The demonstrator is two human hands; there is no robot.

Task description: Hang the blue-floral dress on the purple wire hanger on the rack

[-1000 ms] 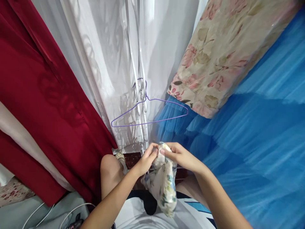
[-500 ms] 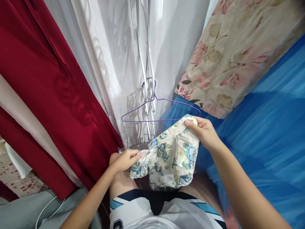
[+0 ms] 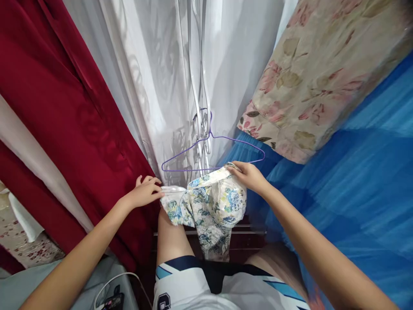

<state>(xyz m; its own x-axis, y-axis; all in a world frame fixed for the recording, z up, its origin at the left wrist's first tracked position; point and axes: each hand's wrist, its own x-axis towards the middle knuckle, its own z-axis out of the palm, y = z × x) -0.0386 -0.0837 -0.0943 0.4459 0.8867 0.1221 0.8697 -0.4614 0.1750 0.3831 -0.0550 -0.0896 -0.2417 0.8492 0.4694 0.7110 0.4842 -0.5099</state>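
Note:
A white garment with a blue floral print (image 3: 213, 200) is stretched between my two hands, above my lap. My left hand (image 3: 145, 190) pinches its left end between thumb and forefinger, the other fingers raised. At the upper right edge, my right hand (image 3: 248, 173) grips the cloth with the thumb on top. The lower part of the garment hangs down between my knees; its exact kind is unclear. Just behind its top edge a bare purple wire hanger (image 3: 180, 153) hangs from a white metal hook stand (image 3: 205, 86).
Red cloth (image 3: 97, 129) drapes on the left and a white curtain (image 3: 238, 64) at the back. Beige floral fabric (image 3: 300, 86) and blue tulle (image 3: 364, 172) hang on the right. At lower left, a white cable (image 3: 111, 277) lies on a grey surface (image 3: 84, 284).
My left hand has moved left and up, and my right hand left and slightly down. The garment has shifted left, with its lower part now hanging narrower. The hanger sits slightly lower in view.

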